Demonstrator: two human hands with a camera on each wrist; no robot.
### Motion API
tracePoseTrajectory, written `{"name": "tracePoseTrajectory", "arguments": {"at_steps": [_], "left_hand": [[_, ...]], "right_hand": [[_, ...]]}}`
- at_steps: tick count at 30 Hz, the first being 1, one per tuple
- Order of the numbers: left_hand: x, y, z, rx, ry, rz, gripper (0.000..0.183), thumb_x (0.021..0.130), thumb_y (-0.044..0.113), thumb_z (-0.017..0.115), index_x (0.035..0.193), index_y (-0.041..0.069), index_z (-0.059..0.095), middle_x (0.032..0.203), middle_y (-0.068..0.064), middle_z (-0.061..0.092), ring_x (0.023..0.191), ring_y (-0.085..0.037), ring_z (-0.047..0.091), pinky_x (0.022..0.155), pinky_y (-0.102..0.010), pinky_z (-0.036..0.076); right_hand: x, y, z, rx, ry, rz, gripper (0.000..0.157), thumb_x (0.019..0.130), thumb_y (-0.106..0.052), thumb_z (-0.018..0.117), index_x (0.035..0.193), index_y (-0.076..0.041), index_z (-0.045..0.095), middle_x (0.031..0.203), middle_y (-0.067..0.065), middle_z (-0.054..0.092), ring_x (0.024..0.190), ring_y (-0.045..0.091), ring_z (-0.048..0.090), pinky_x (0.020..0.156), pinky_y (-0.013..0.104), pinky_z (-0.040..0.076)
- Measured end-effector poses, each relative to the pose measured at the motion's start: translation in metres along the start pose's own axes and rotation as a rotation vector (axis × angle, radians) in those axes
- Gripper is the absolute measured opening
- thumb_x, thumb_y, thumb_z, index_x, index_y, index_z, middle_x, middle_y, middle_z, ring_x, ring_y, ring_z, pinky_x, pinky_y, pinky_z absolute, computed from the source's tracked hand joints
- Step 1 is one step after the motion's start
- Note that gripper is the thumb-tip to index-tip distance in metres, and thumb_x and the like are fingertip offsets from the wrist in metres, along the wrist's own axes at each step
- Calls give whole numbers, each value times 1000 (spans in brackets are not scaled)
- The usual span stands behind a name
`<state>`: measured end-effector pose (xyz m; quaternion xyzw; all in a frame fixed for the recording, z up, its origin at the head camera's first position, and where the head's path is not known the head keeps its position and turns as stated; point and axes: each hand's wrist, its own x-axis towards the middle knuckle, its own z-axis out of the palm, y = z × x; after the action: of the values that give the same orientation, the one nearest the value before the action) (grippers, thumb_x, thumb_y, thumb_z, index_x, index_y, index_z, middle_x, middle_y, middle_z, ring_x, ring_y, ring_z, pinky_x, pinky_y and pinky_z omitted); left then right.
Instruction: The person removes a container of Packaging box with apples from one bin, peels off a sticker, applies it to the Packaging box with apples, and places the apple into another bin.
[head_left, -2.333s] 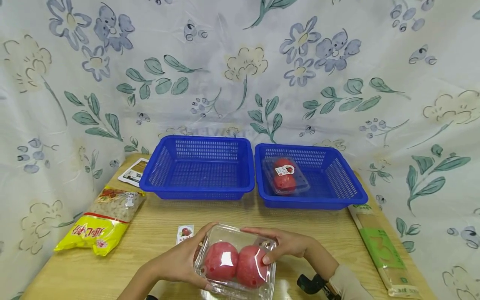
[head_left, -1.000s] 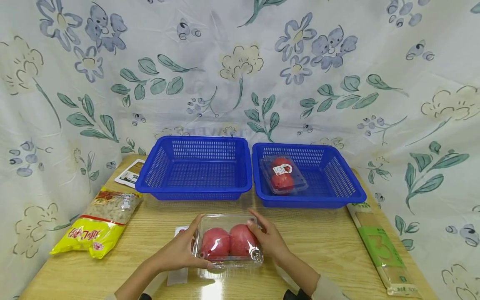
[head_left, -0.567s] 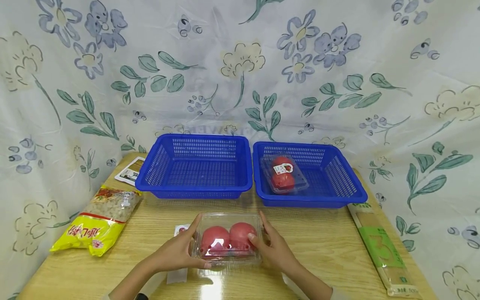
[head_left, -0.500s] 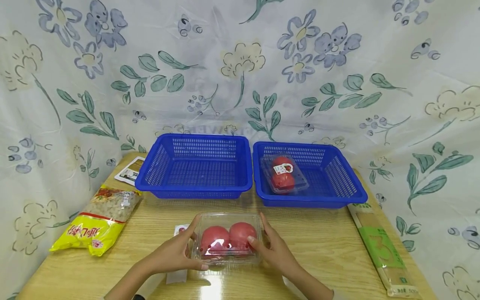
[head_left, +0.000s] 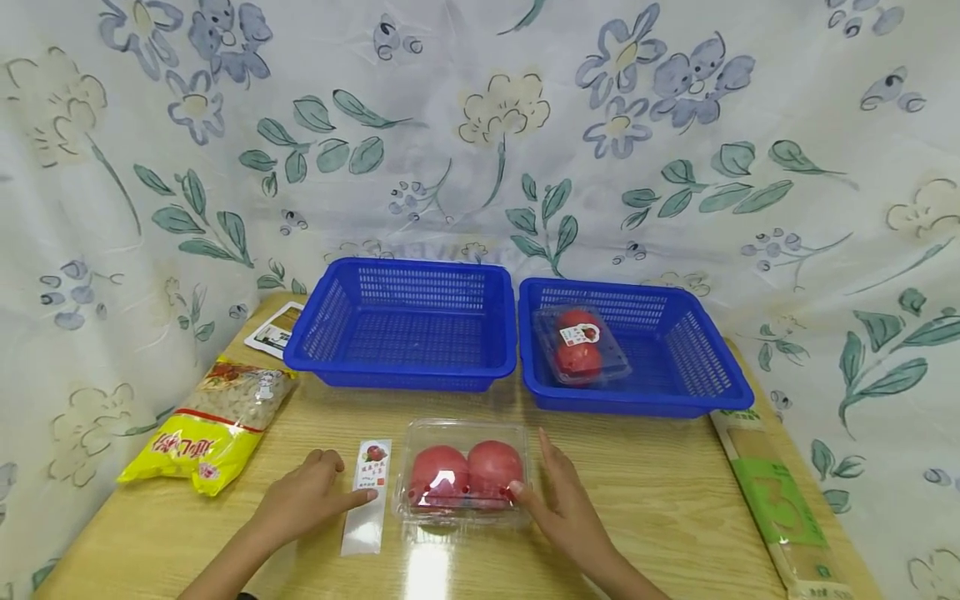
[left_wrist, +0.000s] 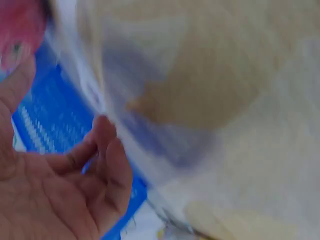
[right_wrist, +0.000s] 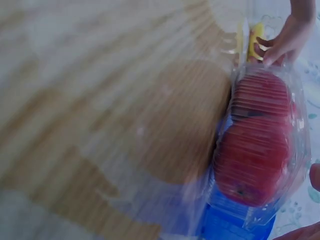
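"Where is the box?"

"My clear, ribbed plastic box [head_left: 457,431], with two round red fruits [head_left: 495,468] inside, sits on the pale wooden table [head_left: 660,500], about midway between its left and right edges."

"And your hands?"

"My left hand [head_left: 303,493] is loosely bent, thumb stretched over the narrow white label strip [head_left: 363,529] just left of the box — whether it touches, I can't tell. My right hand [head_left: 564,504] is spread: fingers straight beside the box's right side, thumb over its right end."

"Behind that?"

"Two blue plastic mesh baskets [head_left: 405,379] toward the table's back edge — the right one holds another clear fruit box [head_left: 611,367]."
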<state>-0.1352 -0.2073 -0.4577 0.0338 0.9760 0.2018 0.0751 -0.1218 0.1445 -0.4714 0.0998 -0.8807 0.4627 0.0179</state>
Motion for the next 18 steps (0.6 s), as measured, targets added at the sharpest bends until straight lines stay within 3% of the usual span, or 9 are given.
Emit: {"name": "tracePoseTrajectory", "arguments": {"at_steps": [3,7,9,13,18], "left_hand": [[0,5,10,48,45,-3,85,70,66,78,115,-4,60,96,-12,53,77,-22,57,57,-43,49],[4,6,16,66,66,54,112,65,67,81,145,-2,44,98,-15,49,74,-21,51,51,-35,43],[9,3,16,68,37,65,119,64,67,81,153,2,35,99,-16,48,75,-21,51,52,-34,42],[15,-6,11,73,-32,63,118,64,67,81,156,11,32,104,-21,48,82,-26,55,58,-40,47],[14,-14,6,82,-66,80,118,62,67,82,155,11,35,109,-27,48,92,-36,57,65,-48,51]], "right_hand": [[-2,0,2,-19,29,-26,80,94,-38,66,159,-14,24,156,26,31,143,47,31,107,69,29],[-2,1,1,-40,58,-70,79,95,-36,65,159,-13,24,156,27,32,143,46,31,108,69,29],[-2,2,1,-47,68,-76,79,95,-35,65,158,-13,25,155,27,32,143,46,31,108,69,28],[-3,4,-1,-56,81,-59,80,94,-36,67,159,-14,25,156,28,31,144,46,29,107,71,28],[-6,7,-2,-68,90,-53,81,93,-35,68,159,-16,24,156,32,27,142,49,29,104,73,30]]}}
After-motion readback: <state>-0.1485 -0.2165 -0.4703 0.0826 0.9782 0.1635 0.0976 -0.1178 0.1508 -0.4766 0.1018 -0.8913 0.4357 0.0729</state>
